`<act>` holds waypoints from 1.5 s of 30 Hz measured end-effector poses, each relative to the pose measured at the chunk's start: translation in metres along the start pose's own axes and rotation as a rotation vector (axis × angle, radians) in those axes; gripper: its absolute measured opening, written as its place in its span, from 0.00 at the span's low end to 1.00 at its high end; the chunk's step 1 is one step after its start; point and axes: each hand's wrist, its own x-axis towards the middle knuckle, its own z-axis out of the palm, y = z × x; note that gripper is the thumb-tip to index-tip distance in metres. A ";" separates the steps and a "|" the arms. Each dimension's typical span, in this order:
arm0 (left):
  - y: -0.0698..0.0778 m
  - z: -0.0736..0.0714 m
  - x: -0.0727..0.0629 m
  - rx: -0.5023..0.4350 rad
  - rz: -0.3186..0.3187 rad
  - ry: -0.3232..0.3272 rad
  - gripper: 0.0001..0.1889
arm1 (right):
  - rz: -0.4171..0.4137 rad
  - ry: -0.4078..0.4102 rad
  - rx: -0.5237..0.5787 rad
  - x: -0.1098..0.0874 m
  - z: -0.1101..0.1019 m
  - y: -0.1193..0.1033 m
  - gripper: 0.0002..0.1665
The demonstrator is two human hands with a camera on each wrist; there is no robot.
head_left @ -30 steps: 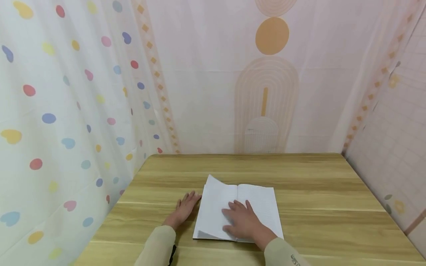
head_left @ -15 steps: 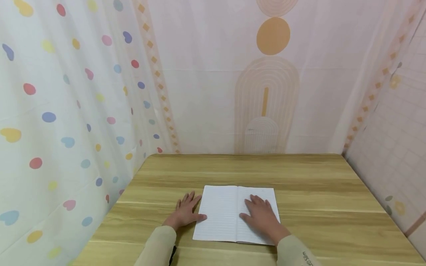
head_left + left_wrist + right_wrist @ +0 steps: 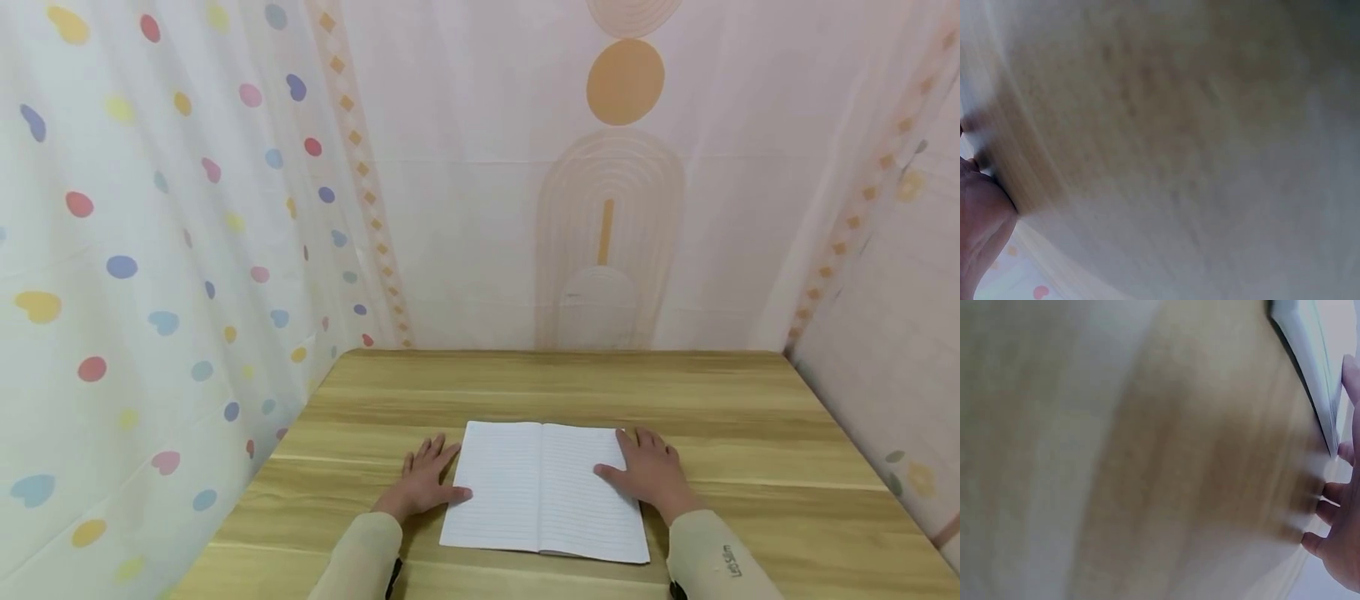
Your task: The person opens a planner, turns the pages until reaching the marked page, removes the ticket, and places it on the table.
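Note:
A notebook lies spread on the table, both lined pages showing no writing. At its left edge rests my left hand, fingers extended on the wood and the thumb over the page's margin. My right hand lies across the right edge, thumb and index finger on the page and the other fingers beyond it on the wood. In the right wrist view the notebook shows its page edges and dark cover underside beside the right hand. The left wrist view catches only part of the left hand.
The wood-grain table stretches out around the notebook. Behind it hangs a pale curtain with arch and circle prints, and a curtain with coloured dots hangs along the left. A light patterned curtain borders the right side.
A lifted left page has come down flat, and lined pages now show on both sides. My right hand has slid from the middle to the right edge; my left thumb has moved onto the page.

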 end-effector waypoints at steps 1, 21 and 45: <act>0.000 0.000 0.000 -0.003 0.000 0.000 0.47 | 0.000 0.001 -0.006 0.000 -0.001 0.000 0.53; 0.003 0.002 0.000 -0.039 0.010 -0.011 0.43 | -0.019 0.082 0.068 0.001 -0.001 0.000 0.39; 0.000 0.001 0.000 -0.024 -0.005 0.000 0.39 | -0.068 0.043 0.926 0.007 -0.003 -0.080 0.33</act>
